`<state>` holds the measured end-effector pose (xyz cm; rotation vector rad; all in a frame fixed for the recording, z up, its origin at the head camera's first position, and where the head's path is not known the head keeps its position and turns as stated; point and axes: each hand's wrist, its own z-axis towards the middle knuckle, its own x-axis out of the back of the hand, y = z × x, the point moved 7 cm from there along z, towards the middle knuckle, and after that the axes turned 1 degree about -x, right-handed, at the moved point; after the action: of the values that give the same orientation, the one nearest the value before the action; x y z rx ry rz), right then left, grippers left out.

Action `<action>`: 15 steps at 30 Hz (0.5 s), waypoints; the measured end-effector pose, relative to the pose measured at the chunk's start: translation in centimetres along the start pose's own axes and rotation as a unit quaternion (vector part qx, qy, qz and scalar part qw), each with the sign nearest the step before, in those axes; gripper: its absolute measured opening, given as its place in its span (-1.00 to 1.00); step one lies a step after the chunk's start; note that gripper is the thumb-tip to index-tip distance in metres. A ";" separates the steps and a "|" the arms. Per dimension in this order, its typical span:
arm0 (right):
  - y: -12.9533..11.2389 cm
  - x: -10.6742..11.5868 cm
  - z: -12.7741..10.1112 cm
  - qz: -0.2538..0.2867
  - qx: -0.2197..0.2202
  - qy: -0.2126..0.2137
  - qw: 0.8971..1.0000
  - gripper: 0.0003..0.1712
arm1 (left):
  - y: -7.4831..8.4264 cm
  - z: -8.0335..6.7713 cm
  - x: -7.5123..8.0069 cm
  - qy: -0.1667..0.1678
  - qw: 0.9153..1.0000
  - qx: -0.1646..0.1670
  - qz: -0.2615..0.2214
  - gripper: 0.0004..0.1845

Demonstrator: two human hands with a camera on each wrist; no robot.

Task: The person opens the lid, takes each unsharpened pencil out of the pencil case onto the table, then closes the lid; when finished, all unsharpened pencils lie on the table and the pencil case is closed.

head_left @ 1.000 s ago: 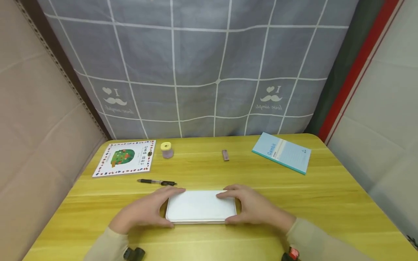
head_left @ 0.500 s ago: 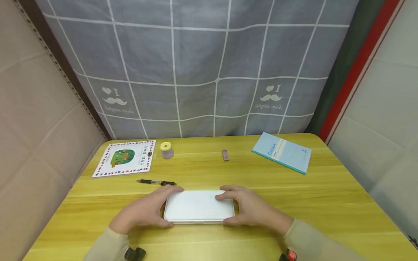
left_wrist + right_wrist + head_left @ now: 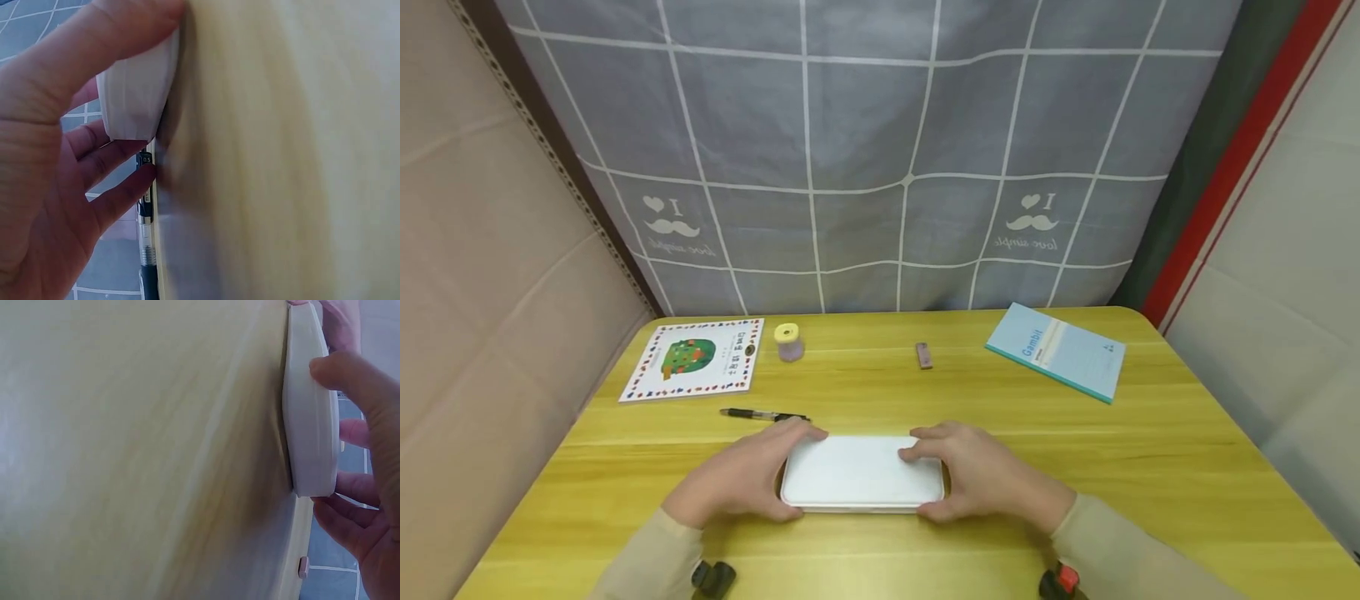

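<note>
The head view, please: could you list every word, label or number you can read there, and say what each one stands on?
"Gambit": on the light blue notebook; its smaller print is too small to read.
"I", a heart, a moustache and "love simple": on the grey curtain, printed twice and mirrored.
Picture book: title print too small to read.
"0.5": on the black pen, in the left wrist view.
White case: no text.

Two hands: left hand [image 3: 737, 482], right hand [image 3: 981, 475], one at each end of one white case [image 3: 861, 471]. One pen [image 3: 763, 414] just beyond the left grip. Past both grips: one picture book [image 3: 694, 370], one yellow-capped jar [image 3: 788, 341], one small eraser [image 3: 924, 355], one blue notebook [image 3: 1058, 350]. One table [image 3: 1150, 467].
</note>
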<state>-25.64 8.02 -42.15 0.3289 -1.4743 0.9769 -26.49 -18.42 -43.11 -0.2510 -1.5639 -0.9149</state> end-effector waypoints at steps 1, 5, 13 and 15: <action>0.0 0.1 0.0 -0.002 0.002 0.001 1.000 -0.31 | 0.1 0.1 0.0 0.002 1.000 -0.003 0.005 -0.04; -0.2 0.3 0.3 -0.010 0.013 0.002 1.000 -0.31 | 0.3 0.2 0.2 0.007 1.000 -0.012 0.018 -0.04; -0.4 1.4 0.8 0.022 0.053 0.028 0.998 -0.38 | 0.4 0.3 0.7 -0.014 1.000 -0.004 0.006 0.00; -0.3 1.4 0.8 0.030 0.057 0.024 0.998 -0.38 | 0.2 0.4 0.6 -0.022 1.000 -0.006 -0.007 0.02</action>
<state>-26.19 7.76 -40.67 0.3429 -1.3951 1.1117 -26.82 -18.20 -42.46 -0.2697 -1.6029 -0.9347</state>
